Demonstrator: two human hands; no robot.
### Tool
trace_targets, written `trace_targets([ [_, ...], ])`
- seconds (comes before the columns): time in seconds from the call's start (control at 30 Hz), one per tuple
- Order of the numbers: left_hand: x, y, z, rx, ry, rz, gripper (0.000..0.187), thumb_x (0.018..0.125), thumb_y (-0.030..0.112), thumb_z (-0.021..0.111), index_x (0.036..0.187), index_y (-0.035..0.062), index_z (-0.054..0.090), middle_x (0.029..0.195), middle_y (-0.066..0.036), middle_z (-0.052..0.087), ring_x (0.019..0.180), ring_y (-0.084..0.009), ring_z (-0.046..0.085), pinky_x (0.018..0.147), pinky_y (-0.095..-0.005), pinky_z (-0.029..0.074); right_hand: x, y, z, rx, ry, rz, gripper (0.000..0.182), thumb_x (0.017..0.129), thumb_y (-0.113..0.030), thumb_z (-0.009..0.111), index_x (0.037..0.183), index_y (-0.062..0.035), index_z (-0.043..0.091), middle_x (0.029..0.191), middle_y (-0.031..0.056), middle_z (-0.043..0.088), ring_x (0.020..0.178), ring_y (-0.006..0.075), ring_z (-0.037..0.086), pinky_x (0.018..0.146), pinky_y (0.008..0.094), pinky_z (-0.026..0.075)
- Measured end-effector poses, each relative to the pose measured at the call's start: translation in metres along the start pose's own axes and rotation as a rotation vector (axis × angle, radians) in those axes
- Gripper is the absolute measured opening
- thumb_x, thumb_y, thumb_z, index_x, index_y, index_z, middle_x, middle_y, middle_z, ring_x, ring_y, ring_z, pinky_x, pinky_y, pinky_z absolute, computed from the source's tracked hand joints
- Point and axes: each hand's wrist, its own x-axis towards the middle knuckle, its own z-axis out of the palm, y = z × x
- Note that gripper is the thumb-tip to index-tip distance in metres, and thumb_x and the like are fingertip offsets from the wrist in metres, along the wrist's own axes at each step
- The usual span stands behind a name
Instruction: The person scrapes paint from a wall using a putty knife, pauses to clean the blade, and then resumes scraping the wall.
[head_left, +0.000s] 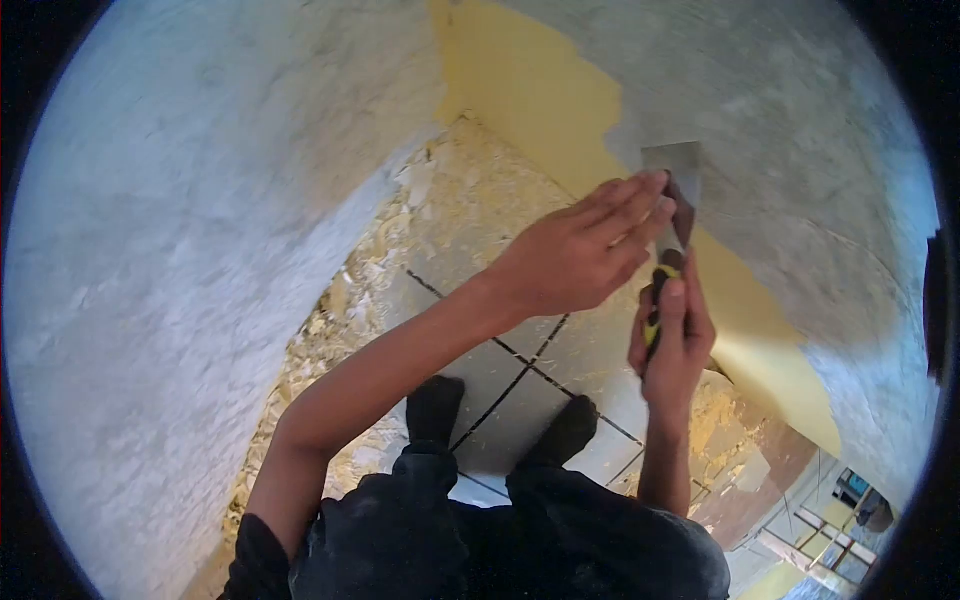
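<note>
My right hand [680,345] is wrapped round the black and yellow handle of a scraper [672,156], whose wide metal blade points up against the grey wall. My left hand [590,245] reaches across with its fingers stretched out, their tips at the scraper's blade. Near the blade, a yellow layer [540,80] runs along the lower part of the wall [780,150], beside the bare grey surface.
Pale yellow flakes [350,300] lie thickly on the floor along the left wall [180,200]. Grey floor tiles [490,400] with dark joints are under my feet. At the lower right are a window-like grid [825,540] and a dark object [875,512].
</note>
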Motion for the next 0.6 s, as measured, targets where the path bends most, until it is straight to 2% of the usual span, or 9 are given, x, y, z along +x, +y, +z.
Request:
trace_targets([
  [0.1,-0.001,0.001,0.004,0.102,0.076,-0.078,0.050,0.086,0.011,0.059,0.132,-0.0048,0.046,0.142,-0.023,0.041,0.130,-0.0336,0.044,0.107,-0.0398,0.039,0.009,-0.008,0.007,-0.055,-0.034,-0.066,0.046,0.101,-0.026,0.047,0.141,-0.0040,0.042,0.070,-0.0010,0.050,0.044,0.0025,0.040,0.036,0.0172,0.031],
  [0.33,-0.008,-0.013,-0.009,0.071,-0.002,0.014,0.048,0.083,0.009,0.060,0.128,-0.0023,0.051,0.142,-0.018,0.043,0.130,-0.0327,0.044,0.107,-0.0405,0.039,0.004,0.002,0.011,-0.020,0.009,-0.053,0.045,0.101,-0.024,0.047,0.140,-0.0038,0.043,0.069,-0.0017,0.049,0.044,0.0023,0.037,0.038,0.0173,0.031],
  [0.43,-0.010,-0.016,-0.010,-0.020,0.019,-0.065,0.045,0.085,0.007,0.060,0.129,0.0002,0.053,0.141,-0.017,0.045,0.131,-0.0336,0.044,0.106,-0.0407,0.040,0.011,-0.003,0.022,-0.062,0.012,-0.034,0.045,0.101,-0.023,0.047,0.141,-0.0029,0.042,0.067,-0.0020,0.048,0.044,0.0022,0.037,0.038,0.0175,0.031],
  [0.5,-0.010,-0.010,-0.013,-0.273,0.036,-0.355,0.042,0.089,0.006,0.058,0.131,0.0021,0.052,0.142,-0.018,0.045,0.131,-0.0334,0.044,0.104,-0.0394,0.041,-0.002,-0.009,0.015,-0.009,-0.004,-0.072,0.046,0.100,-0.025,0.048,0.141,-0.0042,0.042,0.065,-0.0023,0.047,0.045,0.0019,0.038,0.038,0.0176,0.032],
  [0.6,-0.007,-0.007,-0.018,-0.351,0.125,-0.385,0.039,0.093,0.012,0.054,0.129,-0.0006,0.052,0.138,-0.021,0.046,0.128,-0.0351,0.046,0.100,-0.0405,0.044,0.009,-0.011,0.008,0.016,-0.040,-0.047,0.046,0.101,-0.025,0.048,0.142,-0.0061,0.041,0.066,-0.0023,0.048,0.046,0.0018,0.038,0.040,0.0173,0.032],
])
